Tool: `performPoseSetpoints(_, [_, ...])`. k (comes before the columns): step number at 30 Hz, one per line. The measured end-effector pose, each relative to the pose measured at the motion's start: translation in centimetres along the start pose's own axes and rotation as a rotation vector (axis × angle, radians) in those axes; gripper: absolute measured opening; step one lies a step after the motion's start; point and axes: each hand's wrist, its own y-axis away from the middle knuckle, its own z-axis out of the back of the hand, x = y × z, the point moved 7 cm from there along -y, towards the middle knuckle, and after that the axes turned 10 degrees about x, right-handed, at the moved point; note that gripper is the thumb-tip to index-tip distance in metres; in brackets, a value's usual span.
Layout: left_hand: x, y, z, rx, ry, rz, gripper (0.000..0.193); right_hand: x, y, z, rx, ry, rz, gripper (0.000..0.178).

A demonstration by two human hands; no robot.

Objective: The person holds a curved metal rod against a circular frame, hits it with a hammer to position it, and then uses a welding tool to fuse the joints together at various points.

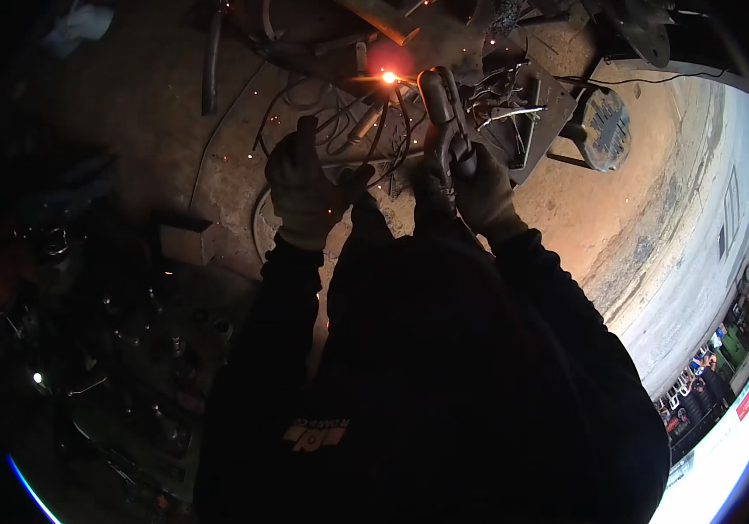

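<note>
1. Right grip (483,194): gloved, closed around the handle of a dark hand tool (437,98). Tool points away from the body, its head just right of a bright glow (389,78). A slack hold or turned wrist could swing the head off the spot.
2. Left grip (304,192): gloved, thumb apart from the fingers, nothing seen in it. Raised below and left of the glow; reaching in bare-edged between glove and sleeve (291,266) would risk a burn.
3. Glow: small, glaring, sparks scattered around it. Glare hides the exact contact; aim could drift unnoticed.
4. Cables (255,218): looped near both hands and the glow. Hot spatter could scorch one; a snag could tug an arm.
5. Thin rods (518,113): loose pile on a metal plate (554,113), right of the tool. A sideways elbow or tool knock could scatter them.
</note>
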Motion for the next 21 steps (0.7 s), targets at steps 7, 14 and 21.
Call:
performPoseSetpoints(7, [0.0, 0.0, 0.1, 0.053, 0.013, 0.034, 0.098, -0.6, -0.1, -0.3, 0.018, 0.013, 0.003, 0.043])
performPoseSetpoints(14, [-1.3, -1.0, 1.6, 0.017, -0.003, 0.073, 0.073, 2.4, 0.4, -0.8, 0.061, 0.460, 0.406, 0.038])
performPoseSetpoints(21, [-0.3, 0.2, 0.1, 0.073, -0.123, 0.036, 0.077, 0.8, -0.1, -0.9, -0.030, 0.142, 0.370, 0.019])
